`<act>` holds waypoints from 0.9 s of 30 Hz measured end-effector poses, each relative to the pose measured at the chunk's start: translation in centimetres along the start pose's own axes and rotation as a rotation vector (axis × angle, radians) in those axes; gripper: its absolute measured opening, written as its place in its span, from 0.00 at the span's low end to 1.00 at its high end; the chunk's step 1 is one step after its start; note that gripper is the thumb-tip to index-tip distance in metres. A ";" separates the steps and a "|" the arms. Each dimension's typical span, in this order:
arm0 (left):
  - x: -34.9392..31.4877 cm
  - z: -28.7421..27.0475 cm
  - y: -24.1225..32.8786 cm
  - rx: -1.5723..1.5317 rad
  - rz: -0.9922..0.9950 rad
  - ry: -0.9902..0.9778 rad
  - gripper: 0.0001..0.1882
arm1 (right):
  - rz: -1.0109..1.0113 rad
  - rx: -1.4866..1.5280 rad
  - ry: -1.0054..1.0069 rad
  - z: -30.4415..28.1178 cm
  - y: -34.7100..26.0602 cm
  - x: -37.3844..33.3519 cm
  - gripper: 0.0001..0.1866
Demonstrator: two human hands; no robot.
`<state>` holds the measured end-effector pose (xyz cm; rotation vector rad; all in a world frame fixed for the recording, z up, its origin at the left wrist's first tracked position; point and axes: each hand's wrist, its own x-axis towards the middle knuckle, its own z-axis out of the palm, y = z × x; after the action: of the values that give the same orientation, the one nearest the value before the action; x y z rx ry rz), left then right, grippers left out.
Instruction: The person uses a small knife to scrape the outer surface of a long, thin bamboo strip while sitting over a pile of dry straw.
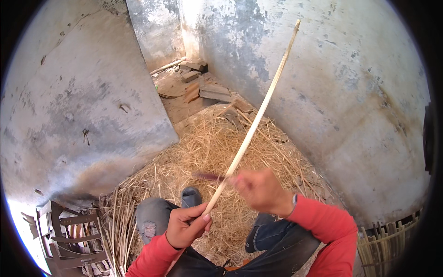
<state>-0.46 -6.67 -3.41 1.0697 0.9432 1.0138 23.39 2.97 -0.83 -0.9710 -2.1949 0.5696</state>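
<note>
A long, pale strip of split bamboo or wood slants from my lap up toward the right-hand wall. Its near end is pinched between the thumb and fingers of my left hand, above my knee. My right hand, slightly smeared by motion, is closed around what looks like a knife; its handle is hidden in my fist. The dark narrow blade points left and lies across the strip, just beyond my left hand. The strip's far tip is darker and rougher.
Straw-like shavings cover the floor before me. Thin strips lie at left beside a dark slatted frame. A woven slat basket or fence stands at lower right. Bricks lie beyond, between weathered walls.
</note>
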 end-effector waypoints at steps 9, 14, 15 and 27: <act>-0.3 -0.3 -0.2 -0.037 0.011 -0.032 0.16 | 0.020 0.099 0.402 -1.4 1.3 3.5 0.17; 0.2 0.2 -0.4 -0.047 -0.045 -0.064 0.15 | 0.133 0.005 0.608 -5.6 4.8 4.6 0.19; 0.3 0.3 -0.5 -0.071 -0.036 -0.071 0.16 | 0.126 -0.014 0.581 -5.5 4.6 4.4 0.19; 0.8 0.1 0.0 -0.173 -0.104 -0.025 0.17 | -0.121 0.017 0.153 1.2 -0.3 1.1 0.17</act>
<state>-0.18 -5.93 -3.52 0.8786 0.8654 0.9753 21.82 3.48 -1.09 -0.8375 -2.0920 0.4417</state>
